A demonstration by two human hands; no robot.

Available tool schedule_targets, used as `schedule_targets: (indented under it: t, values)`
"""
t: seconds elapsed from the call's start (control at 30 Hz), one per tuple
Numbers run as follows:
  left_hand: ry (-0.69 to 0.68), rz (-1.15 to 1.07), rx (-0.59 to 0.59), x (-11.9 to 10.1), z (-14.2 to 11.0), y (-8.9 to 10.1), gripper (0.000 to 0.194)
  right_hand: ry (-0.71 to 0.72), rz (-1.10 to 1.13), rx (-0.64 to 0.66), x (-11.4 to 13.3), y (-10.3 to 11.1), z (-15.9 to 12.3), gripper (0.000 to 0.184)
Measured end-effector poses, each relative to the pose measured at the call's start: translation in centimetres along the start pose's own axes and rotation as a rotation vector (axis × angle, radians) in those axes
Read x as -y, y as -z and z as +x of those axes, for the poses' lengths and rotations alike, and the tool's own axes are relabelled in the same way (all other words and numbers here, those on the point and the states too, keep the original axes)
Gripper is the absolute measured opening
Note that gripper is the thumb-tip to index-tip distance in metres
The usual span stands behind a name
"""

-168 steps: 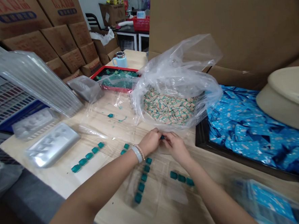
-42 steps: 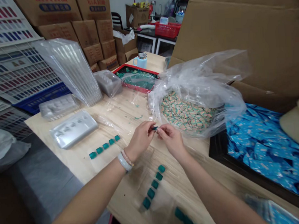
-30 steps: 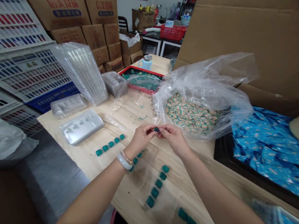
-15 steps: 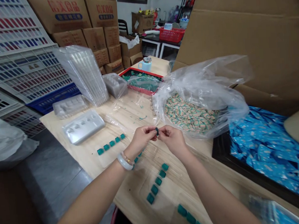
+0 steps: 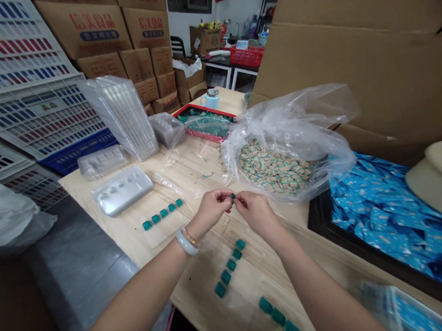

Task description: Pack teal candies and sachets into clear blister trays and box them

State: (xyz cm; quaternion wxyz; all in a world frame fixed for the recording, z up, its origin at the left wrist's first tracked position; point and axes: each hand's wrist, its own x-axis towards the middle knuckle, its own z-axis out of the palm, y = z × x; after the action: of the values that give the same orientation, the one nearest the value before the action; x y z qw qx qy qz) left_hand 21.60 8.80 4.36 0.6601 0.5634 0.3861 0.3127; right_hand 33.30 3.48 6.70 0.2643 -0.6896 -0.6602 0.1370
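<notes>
My left hand [image 5: 212, 212] and my right hand [image 5: 256, 214] meet above the wooden table [image 5: 84, 191], their fingertips pinching a small teal piece [image 5: 232, 198]. A pale bangle [image 5: 185, 241] circles my left wrist. Rows of teal pieces lie on clear plastic sheets below the hands: one row [image 5: 162, 214] to the left, one [image 5: 229, 266] near my wrists, and one [image 5: 279, 318] at the bottom edge. Beyond my right hand, a clear plastic bag [image 5: 293, 126] holds a heap of small wrapped pieces [image 5: 275, 168].
A red-rimmed tray [image 5: 205, 125] of teal pieces, a pale blue mug [image 5: 211, 100], silver trays [image 5: 123, 190] and stacked clear trays [image 5: 123, 119] stand on the table. Blue packets [image 5: 389, 215] fill a black tray at right. Stacked crates and cardboard boxes stand behind.
The view has shifted slightly. Both hands remain together, pinching the small teal piece, and the rows on the table have not visibly changed.
</notes>
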Motion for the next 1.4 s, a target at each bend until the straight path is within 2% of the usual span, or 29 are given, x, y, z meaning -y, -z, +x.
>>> schedule_targets:
  t: [0.1,0.27,0.37,0.43,0.5,0.6,0.67,0.77,0.93,1.03,1.1,1.17,1.27,1.4]
  values:
    - [-0.030,0.043,0.070,-0.1,-0.2,-0.2,0.019,0.014,-0.016,-0.022,-0.1,-0.1,-0.3,0.016]
    - [-0.049,0.067,0.261,-0.8,-0.4,0.0,0.023,-0.159,0.415,0.007,-1.2,-1.0,-1.0,0.013]
    - [-0.088,0.162,0.325,-1.1,-0.5,0.2,0.021,-0.227,0.544,0.020,-1.8,-1.2,-1.4,0.012]
    - [-0.148,0.276,0.318,-1.2,-0.6,0.2,0.019,-0.234,0.516,-0.005,-1.8,-1.2,-1.6,0.010]
    - [-0.205,0.402,0.278,-1.2,-0.8,-0.1,0.019,-0.196,0.389,-0.032,-1.6,-0.9,-1.9,0.009]
    - [-0.241,0.561,0.115,-1.2,-1.3,-0.6,0.015,-0.105,0.152,-0.087,-0.9,-0.4,-2.4,0.011]
    - [-0.257,0.656,0.048,-1.4,-1.7,-0.9,0.006,-0.082,0.083,-0.127,-0.5,0.0,-2.8,0.012]
    - [-0.309,0.723,0.114,-1.6,-2.5,-1.2,0.019,-0.124,0.143,-0.145,-0.3,0.2,-3.2,0.013]
    - [-0.322,0.646,0.126,-1.1,-3.2,-1.8,0.027,-0.313,0.587,-0.043,-0.6,-0.2,-3.7,0.015]
    - [-0.336,0.595,0.130,-0.4,-3.5,-1.9,0.028,-0.341,0.715,0.002,-0.6,-0.2,-4.1,0.014]
    - [-0.331,0.540,0.142,-0.1,-3.6,-1.8,0.028,-0.276,0.649,-0.009,-0.6,0.1,-4.3,0.011]
    - [-0.303,0.476,0.155,0.0,-3.8,-1.7,0.029,-0.180,0.486,-0.028,-0.5,0.6,-4.4,0.009]
    - [-0.207,0.364,0.209,0.0,-4.0,-1.5,0.029,-0.065,0.265,-0.021,-0.3,1.5,-4.4,0.009]
    - [-0.037,0.132,0.299,-0.5,-4.0,-1.5,0.031,-0.036,0.174,-0.014,-0.2,2.5,-4.6,0.011]
